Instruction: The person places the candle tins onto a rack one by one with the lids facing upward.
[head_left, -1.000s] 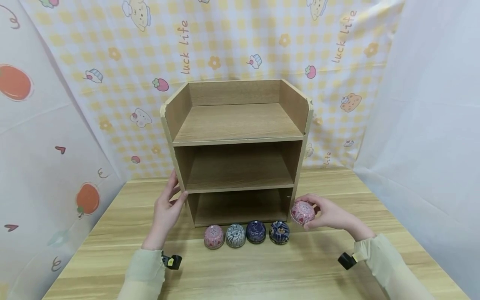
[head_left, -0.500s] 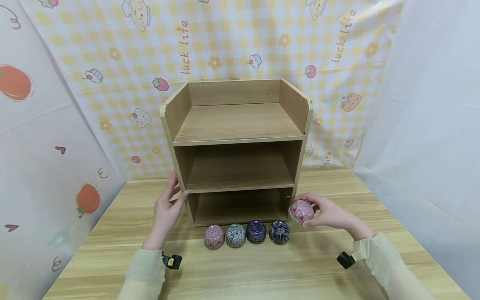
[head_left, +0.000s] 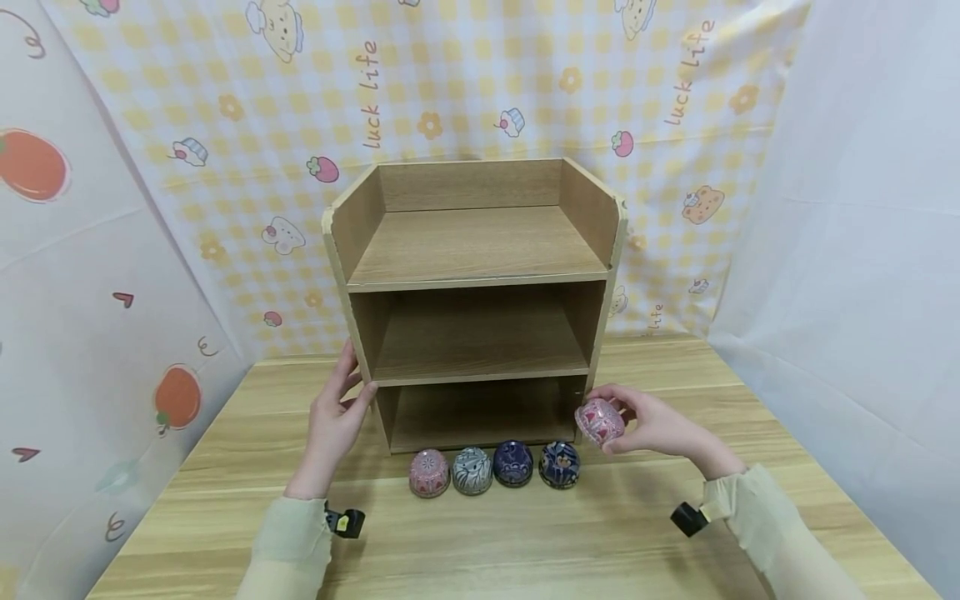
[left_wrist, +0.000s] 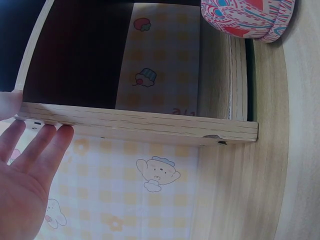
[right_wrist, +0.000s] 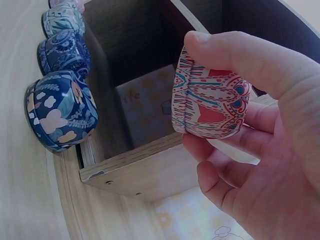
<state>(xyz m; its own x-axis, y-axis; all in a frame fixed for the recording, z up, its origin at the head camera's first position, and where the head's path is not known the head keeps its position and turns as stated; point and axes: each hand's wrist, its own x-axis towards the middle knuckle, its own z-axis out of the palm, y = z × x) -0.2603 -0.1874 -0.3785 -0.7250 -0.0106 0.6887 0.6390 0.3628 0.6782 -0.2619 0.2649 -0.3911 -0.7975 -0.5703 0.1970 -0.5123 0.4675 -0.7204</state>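
My right hand (head_left: 651,423) holds a small round tin (head_left: 600,422) with a pink, red and blue pattern, thumb on one side and fingers on the other. The tin is tilted, raised above the table beside the lower right corner of a wooden shelf unit (head_left: 480,279). On the unit's left side, my left hand (head_left: 335,421) grips the upright panel (left_wrist: 135,121), thumb at its front edge and fingers along its outer face. A row of tins stands before the bottom shelf: pink (head_left: 429,473), grey-white leafy (head_left: 472,471), dark blue (head_left: 513,463) and navy floral (head_left: 559,464).
The unit has an open top tray (head_left: 480,242), a middle shelf (head_left: 480,346) and a bottom compartment (head_left: 480,412). It stands on a wood-grain table (head_left: 495,542). Behind hangs a yellow checked cloth (head_left: 465,83), with white cloths at both sides.
My right hand has shifted slightly left, and the pink tin in it has tipped further over toward the shelf unit. The left hand and the row of tins keep their places.
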